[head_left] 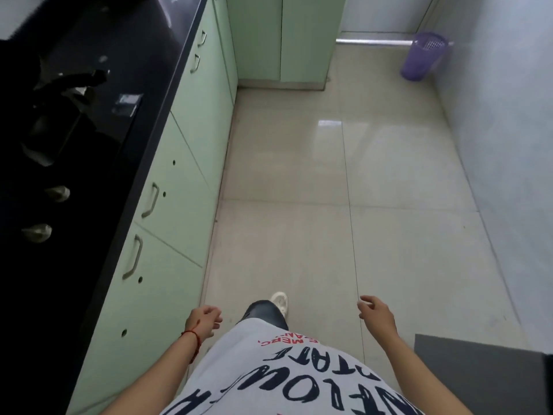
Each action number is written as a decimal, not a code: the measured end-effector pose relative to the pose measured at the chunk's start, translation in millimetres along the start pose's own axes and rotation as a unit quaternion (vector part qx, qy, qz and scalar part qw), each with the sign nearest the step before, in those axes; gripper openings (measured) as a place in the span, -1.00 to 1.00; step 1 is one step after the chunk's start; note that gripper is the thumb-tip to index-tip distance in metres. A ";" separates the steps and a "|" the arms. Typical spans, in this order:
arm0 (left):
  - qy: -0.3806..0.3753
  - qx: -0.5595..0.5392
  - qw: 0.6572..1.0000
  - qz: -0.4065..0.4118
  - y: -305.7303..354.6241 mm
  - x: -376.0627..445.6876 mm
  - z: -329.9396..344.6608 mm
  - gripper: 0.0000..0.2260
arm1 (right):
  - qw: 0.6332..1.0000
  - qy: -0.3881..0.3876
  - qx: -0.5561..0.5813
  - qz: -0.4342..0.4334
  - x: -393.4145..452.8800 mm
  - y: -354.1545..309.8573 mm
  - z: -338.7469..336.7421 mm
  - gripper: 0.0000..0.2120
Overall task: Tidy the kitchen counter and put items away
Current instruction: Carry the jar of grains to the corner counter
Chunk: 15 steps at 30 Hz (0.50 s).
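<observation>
You were between steps, walking the floor beside the dark worktop, your left hand and right hand both loosely curled and empty, so next you probably needed to turn toward whatever sat on it.

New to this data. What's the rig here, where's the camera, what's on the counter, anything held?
There is no machine: a person wears a wide-angle camera on the head, looking forward and down. The left hand and right hand hang loosely curled over the tiled floor, both empty. On the left runs a dark counter over pale green cabinets. The counter carries a dark stove with knobs; it is too dim to tell more. A purple bin stands in the far corner.
</observation>
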State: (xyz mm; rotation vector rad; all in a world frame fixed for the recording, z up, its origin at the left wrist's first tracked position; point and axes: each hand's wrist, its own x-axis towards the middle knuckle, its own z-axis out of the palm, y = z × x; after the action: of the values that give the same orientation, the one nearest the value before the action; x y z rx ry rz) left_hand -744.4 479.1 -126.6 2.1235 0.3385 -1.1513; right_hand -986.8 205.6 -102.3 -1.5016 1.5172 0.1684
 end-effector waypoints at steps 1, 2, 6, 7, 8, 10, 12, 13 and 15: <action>-0.006 0.008 1.000 0.005 24.9 7.9 1.8 -0.88 | 1.000 0.003 0.004 0.007 12.6 -13.2 -4.0 -0.69; -0.013 0.014 1.000 0.012 50.6 16.2 4.5 -0.86 | 1.000 0.005 0.009 0.013 24.9 -26.1 -7.6 -0.69; -0.035 0.039 0.997 0.049 154.7 49.9 20.7 -0.81 | 0.998 0.017 0.049 0.032 69.8 -73.1 -24.4 -0.71; -0.041 0.043 0.996 0.058 179.9 57.4 26.0 -0.80 | 0.997 0.022 0.061 0.034 81.8 -82.4 -28.7 -0.71; -0.047 0.047 0.996 0.067 204.5 65.0 31.5 -0.80 | 0.997 0.027 0.067 0.036 94.4 -91.6 -33.3 -0.71; -0.055 0.052 0.994 0.080 250.4 81.7 42.4 -0.79 | 0.996 0.032 0.074 0.045 121.8 -108.7 -42.5 -0.71; -0.055 0.056 0.993 0.091 291.0 100.2 52.8 -0.81 | 0.994 0.036 0.083 0.055 153.2 -128.5 -51.8 -0.72; -0.053 0.053 0.993 0.092 309.1 109.6 58.0 -0.81 | 0.994 0.036 0.087 0.057 170.1 -139.8 -57.1 -0.73; -0.044 0.036 0.995 0.088 345.5 126.8 66.8 -0.80 | 0.994 0.032 0.089 0.055 205.4 -168.0 -70.1 -0.74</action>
State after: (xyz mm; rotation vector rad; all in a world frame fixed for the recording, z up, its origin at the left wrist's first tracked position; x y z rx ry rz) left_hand -535.2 170.1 -100.2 2.1098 0.0694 -1.1641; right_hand -838.3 -24.4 -120.3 -1.2935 1.6225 0.0488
